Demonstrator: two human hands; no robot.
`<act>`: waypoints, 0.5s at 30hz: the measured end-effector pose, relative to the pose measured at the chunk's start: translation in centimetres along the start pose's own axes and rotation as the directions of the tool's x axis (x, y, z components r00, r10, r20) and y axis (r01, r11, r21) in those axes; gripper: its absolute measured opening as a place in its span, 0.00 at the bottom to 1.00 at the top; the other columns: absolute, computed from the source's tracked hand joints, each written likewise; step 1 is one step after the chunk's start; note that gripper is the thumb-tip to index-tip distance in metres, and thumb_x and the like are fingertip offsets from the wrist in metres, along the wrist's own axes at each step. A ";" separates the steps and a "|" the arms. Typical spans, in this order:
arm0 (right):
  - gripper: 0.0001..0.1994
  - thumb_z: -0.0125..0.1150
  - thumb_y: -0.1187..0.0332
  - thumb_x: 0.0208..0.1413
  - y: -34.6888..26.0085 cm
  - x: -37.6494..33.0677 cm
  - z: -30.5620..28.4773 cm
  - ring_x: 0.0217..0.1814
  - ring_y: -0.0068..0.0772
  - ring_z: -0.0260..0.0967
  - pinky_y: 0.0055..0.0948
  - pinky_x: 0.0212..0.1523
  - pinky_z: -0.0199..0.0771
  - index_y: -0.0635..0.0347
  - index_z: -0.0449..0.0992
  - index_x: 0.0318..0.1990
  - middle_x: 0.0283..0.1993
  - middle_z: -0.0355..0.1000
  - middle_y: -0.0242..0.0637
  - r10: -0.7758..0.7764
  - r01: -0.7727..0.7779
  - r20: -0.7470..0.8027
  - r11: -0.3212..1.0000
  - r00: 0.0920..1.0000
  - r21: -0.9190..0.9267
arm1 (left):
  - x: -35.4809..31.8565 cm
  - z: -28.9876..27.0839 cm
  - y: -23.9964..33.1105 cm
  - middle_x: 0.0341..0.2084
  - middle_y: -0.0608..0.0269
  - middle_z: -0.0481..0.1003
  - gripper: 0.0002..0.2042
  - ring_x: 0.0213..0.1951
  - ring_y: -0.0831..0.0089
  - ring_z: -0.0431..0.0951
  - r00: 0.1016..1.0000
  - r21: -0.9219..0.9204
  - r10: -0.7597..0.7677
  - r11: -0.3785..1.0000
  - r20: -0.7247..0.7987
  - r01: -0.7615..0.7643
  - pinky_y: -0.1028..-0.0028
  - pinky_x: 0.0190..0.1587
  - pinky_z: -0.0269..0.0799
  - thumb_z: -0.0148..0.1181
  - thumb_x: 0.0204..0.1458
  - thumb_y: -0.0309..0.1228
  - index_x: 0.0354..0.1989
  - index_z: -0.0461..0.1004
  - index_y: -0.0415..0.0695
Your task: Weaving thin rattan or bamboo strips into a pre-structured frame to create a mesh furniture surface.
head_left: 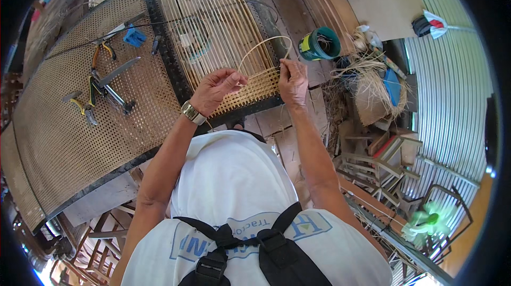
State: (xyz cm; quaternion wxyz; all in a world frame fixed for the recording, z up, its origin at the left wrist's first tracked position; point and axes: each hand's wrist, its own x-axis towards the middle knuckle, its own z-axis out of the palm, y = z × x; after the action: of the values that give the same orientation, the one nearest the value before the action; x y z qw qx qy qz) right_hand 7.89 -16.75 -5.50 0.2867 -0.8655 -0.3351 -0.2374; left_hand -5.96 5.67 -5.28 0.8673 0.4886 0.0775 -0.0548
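Note:
A dark-framed panel (166,57) lies in front of me, one half with finished cane mesh (64,121), the other with straight cane strands and a small woven patch (261,86) at its near edge. My left hand (215,90), with a metal watch on the wrist, pinches a thin cane strip at the patch's left side. My right hand (293,81) pinches the same cane strip (261,46), which loops up in an arch between both hands.
Pliers, cutters and a knife (104,86) lie on the finished mesh, with a blue object (134,35) near them. A green bucket (319,43) stands beyond the panel's right edge. Loose cane bundles (372,81) and wooden stools (378,153) crowd the right side.

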 end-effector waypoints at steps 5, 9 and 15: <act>0.04 0.61 0.74 0.60 -1.6 0.7 -0.8 0.35 0.50 0.74 0.41 0.36 0.75 0.59 0.76 0.42 0.36 0.77 0.44 0.215 -0.223 0.101 0.972 0.971 0.073 | 0.8 -0.4 -0.2 0.44 0.61 0.81 0.13 0.47 0.75 0.80 0.998 0.036 0.047 0.998 0.037 -0.049 0.72 0.53 0.76 0.58 0.64 0.38 0.48 0.78 0.42; 0.05 0.59 0.75 0.59 -2.0 0.8 -0.7 0.34 0.56 0.72 0.47 0.33 0.74 0.56 0.75 0.42 0.33 0.76 0.44 0.205 -0.225 0.121 0.957 0.971 0.184 | 1.3 0.2 0.9 0.36 0.66 0.80 0.13 0.41 0.79 0.78 0.997 0.064 0.060 0.996 0.049 -0.063 0.76 0.48 0.75 0.59 0.64 0.36 0.46 0.78 0.39; 0.06 0.58 0.79 0.55 -1.5 0.2 0.0 0.41 0.53 0.71 0.45 0.41 0.73 0.59 0.73 0.39 0.37 0.73 0.45 0.112 -0.127 0.135 0.986 0.984 0.108 | 1.6 -0.2 0.8 0.41 0.61 0.81 0.13 0.45 0.75 0.80 0.999 0.005 0.035 0.999 -0.020 -0.035 0.73 0.52 0.77 0.60 0.63 0.36 0.47 0.78 0.38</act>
State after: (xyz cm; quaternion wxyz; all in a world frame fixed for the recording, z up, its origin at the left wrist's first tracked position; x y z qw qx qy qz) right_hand 6.99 -15.72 -4.88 0.3281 -0.8794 -0.3137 -0.1435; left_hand -4.27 6.22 -4.98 0.8662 0.4924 0.0778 -0.0349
